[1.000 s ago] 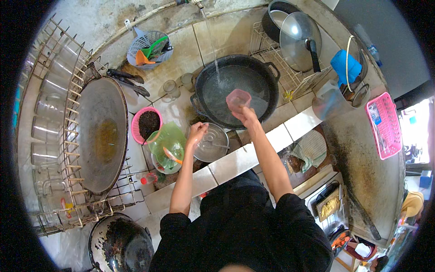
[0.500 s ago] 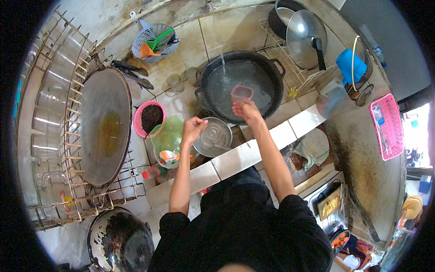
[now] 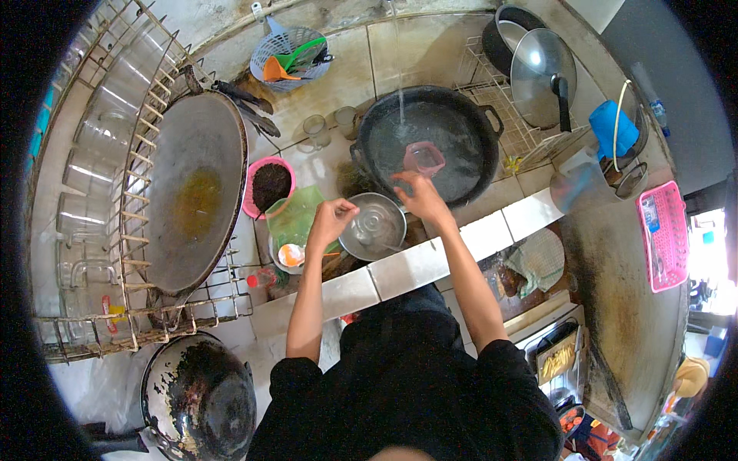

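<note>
My right hand point(image 3: 421, 198) is over the near edge of a large dark basin point(image 3: 369, 175), its fingers apart. Just beyond the fingertips, a small translucent pink container point(image 3: 424, 159) sits in the basin's water; no grip on it shows. A thin stream of water point(image 3: 400, 100) falls into the basin. Fingers pinched together, my left hand point(image 3: 332, 221) is at the left rim of a round metal pan point(image 3: 377, 219). Whatever is in that pinch, if anything, is too small to make out.
Left of the pan are a pink tub point(image 3: 247, 201) of dark granules, a green plastic bag point(image 3: 296, 219) and a red-capped bottle point(image 3: 263, 278). Two drinking glasses point(image 3: 315, 129) stand behind. A tiled ledge point(image 3: 411, 265) runs along the front; a wire rack point(image 3: 131, 253) stands at left.
My right hand has come away from the pink container, which now sits in the basin. The left hand keeps its pinch near the pan. The whole view has shifted slightly.
</note>
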A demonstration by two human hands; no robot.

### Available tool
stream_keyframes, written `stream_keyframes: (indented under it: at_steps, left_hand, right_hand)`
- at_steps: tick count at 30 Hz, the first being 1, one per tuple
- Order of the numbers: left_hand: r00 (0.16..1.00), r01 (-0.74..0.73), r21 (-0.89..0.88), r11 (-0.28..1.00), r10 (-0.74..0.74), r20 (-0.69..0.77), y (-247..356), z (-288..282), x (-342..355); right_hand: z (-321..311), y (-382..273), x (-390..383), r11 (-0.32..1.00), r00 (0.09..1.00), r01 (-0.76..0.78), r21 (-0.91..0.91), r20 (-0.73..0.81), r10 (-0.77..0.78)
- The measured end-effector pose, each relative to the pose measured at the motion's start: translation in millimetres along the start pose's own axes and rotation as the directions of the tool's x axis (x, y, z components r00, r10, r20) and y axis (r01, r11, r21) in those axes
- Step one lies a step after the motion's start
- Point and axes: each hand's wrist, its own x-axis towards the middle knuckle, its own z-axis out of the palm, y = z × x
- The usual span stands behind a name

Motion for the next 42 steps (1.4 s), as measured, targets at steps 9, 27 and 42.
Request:
stream_keyframes:
  at_steps: [9, 27, 42]
  left_hand:
    - [0.991, -0.017, -0.819, 0.573, -0.102, -0.091, 17.6, -45.5, 6.8]
    - [0.656, 0.314, -0.355, 0.880, -0.472, -0.589, -30.3, -25.3, -148.2]
    - [0.615, 0.394, -0.459, 0.796, -0.599, -0.512, 19.8, 23.1, -166.5]
  right_hand:
    - [-31.1, 10.4, 17.7, 0.445, 0.923, -0.248, 0.860, 0.070, 0.380]
    - [54.4, 22.4, 33.7, 0.961, 0.959, -0.095, 0.261, 0.283, 0.018]
    - [267.0, 130.8, 118.6, 0.823, 0.764, 0.123, -0.554, 0.583, 0.278]
